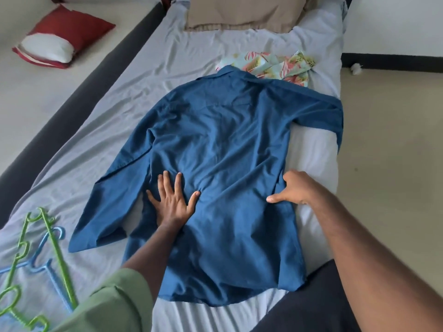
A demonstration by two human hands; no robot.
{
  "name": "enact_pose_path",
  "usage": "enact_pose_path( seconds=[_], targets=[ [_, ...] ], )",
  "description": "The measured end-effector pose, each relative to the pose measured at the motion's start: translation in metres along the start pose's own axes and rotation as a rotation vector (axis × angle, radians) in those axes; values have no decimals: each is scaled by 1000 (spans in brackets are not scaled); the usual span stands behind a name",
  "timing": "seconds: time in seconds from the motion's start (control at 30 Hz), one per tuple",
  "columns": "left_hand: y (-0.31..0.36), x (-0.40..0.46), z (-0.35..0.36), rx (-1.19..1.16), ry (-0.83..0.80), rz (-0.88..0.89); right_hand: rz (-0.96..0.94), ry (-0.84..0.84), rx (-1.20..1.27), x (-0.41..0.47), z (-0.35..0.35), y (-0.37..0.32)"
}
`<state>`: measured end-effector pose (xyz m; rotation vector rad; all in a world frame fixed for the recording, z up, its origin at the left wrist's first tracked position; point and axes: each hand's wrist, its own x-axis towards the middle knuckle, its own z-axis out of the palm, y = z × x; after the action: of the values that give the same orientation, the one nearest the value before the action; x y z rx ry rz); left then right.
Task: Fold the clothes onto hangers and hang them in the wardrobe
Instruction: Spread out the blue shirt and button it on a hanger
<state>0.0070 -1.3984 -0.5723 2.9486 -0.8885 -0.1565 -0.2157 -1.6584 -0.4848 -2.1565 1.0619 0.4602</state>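
Observation:
A dark blue long-sleeved shirt (223,149) lies spread back-up on the bed (167,56), collar toward the pillow. My left hand (173,200) presses flat on its left side near the sleeve seam, fingers spread. At the shirt's right edge my right hand (293,188) has its fingers curled over the fabric, with the thumb pointing left. A green hanger (51,240) and a light blue hanger (45,267) lie on the sheet at the lower left. A floral shirt (275,64) sits beyond the blue shirt's collar.
A tan pillow (242,13) lies at the head of the bed. On the floor to the left rests a red and white pillow (60,37). The dark bed frame (79,97) runs along the left side. Bare floor lies to the right.

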Motion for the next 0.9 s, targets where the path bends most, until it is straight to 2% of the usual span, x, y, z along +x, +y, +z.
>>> enact_pose_path(
  seconds=[0.17, 0.3, 0.4, 0.47, 0.5, 0.57, 0.63, 0.73, 0.8, 0.9],
  targets=[
    [-4, -1, 0, -41, 17, 16, 21, 64, 19, -18, 18, -3],
    [-3, -2, -8, -132, 0, 41, 75, 190, 262, -45, 39, 5],
    [-23, -28, -31, -368, 146, 18, 102, 152, 294, -70, 54, 22],
    [-47, -60, -50, -351, 299, -122, 126, 114, 309, -82, 56, 31],
    [-61, -80, -57, -325, 320, -206, 142, 101, 310, -87, 58, 32],
    [-89, -117, -68, -308, 245, -319, 156, 136, 315, -92, 61, 32],
    [-113, -140, -69, -289, 80, -340, 165, 204, 383, -94, 63, 33],
    [-133, -150, -72, -259, -103, -300, 206, 106, 445, -102, 70, 33],
    [-134, -147, -77, -506, -204, -312, 234, -2, 406, -114, 71, 26],
    [-129, -146, -93, -1174, -310, -392, 219, 4, 410, -127, 69, 22]
  ],
)
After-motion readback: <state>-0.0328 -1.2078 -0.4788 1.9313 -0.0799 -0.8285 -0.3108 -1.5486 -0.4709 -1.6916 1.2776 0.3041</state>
